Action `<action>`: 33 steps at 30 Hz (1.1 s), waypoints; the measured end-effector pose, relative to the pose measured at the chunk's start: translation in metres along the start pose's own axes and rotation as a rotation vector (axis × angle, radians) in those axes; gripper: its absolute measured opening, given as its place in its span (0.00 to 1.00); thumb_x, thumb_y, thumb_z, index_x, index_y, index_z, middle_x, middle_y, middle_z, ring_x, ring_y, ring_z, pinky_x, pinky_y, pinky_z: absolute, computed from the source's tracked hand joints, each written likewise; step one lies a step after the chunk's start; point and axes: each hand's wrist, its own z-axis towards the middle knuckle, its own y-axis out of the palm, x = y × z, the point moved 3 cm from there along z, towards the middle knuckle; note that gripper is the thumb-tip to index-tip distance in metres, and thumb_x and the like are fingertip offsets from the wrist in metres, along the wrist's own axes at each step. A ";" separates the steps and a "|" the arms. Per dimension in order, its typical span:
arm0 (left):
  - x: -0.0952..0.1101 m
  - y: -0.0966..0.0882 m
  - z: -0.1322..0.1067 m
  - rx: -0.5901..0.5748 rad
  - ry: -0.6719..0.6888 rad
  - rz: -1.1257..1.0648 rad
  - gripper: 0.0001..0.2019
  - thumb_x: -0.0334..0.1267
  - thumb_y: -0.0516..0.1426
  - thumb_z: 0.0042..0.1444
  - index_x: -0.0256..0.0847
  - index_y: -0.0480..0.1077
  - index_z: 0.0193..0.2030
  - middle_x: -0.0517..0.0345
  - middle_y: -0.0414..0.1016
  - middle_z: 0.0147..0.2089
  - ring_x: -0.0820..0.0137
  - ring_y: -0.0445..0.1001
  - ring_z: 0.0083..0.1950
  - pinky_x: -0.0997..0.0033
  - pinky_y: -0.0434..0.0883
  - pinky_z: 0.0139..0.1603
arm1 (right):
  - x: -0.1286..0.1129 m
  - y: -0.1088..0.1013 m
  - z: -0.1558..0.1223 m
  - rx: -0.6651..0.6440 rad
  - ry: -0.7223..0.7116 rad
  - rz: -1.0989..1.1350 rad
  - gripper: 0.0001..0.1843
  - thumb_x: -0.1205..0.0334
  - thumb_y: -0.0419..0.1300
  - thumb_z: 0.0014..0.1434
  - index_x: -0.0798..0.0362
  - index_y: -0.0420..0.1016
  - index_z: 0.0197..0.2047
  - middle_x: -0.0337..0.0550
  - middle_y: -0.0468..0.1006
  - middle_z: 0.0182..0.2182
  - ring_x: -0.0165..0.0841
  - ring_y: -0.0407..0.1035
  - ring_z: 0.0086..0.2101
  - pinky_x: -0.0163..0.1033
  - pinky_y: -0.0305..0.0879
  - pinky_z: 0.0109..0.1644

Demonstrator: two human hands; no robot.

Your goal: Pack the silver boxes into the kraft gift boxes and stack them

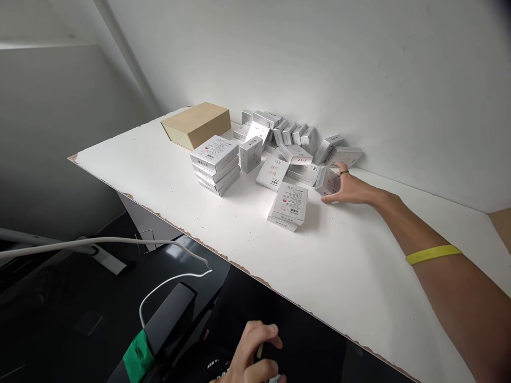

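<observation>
My right hand (348, 187) reaches across the white table (159, 170) and is closed around a small white box (327, 181) at the near edge of a loose heap of several small white boxes (291, 141) against the wall. A yellow band sits on that forearm. A neat stack of white boxes (215, 165) stands to the left, and a lower stack of two (289, 206) lies nearer me. My left hand (251, 356) is low in front of the table, fingers curled round a small thin object that I cannot make out.
A flat brown cardboard box (197, 124) lies at the back left of the table. The table's front edge (239, 266) is chipped. Below it stands dark equipment with white cables (120, 243) and a green tag (138, 357). White walls close in behind.
</observation>
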 end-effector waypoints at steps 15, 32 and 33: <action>0.004 0.001 0.010 -0.114 -0.119 0.057 0.19 0.16 0.56 0.53 0.40 0.64 0.47 0.39 0.68 0.61 0.65 0.80 0.45 0.57 0.82 0.48 | -0.103 -0.019 -0.064 0.084 -0.499 0.055 0.56 0.15 0.41 0.60 0.47 0.51 0.76 0.56 0.59 0.72 0.62 0.50 0.72 0.71 0.48 0.75; -0.015 -0.001 0.010 0.140 -0.026 0.150 0.13 0.17 0.52 0.55 0.38 0.64 0.42 0.43 0.68 0.59 0.72 0.78 0.38 0.65 0.81 0.40 | -0.122 -0.001 0.034 0.511 0.031 0.200 0.46 0.46 0.67 0.56 0.62 0.55 0.69 0.66 0.73 0.59 0.59 0.67 0.61 0.62 0.65 0.64; -0.015 0.000 0.010 0.119 -0.048 0.147 0.13 0.17 0.52 0.55 0.38 0.63 0.42 0.43 0.68 0.59 0.72 0.78 0.38 0.64 0.81 0.41 | -0.119 -0.006 0.028 0.547 -0.025 0.155 0.45 0.46 0.67 0.56 0.61 0.56 0.68 0.65 0.73 0.59 0.58 0.67 0.61 0.62 0.64 0.66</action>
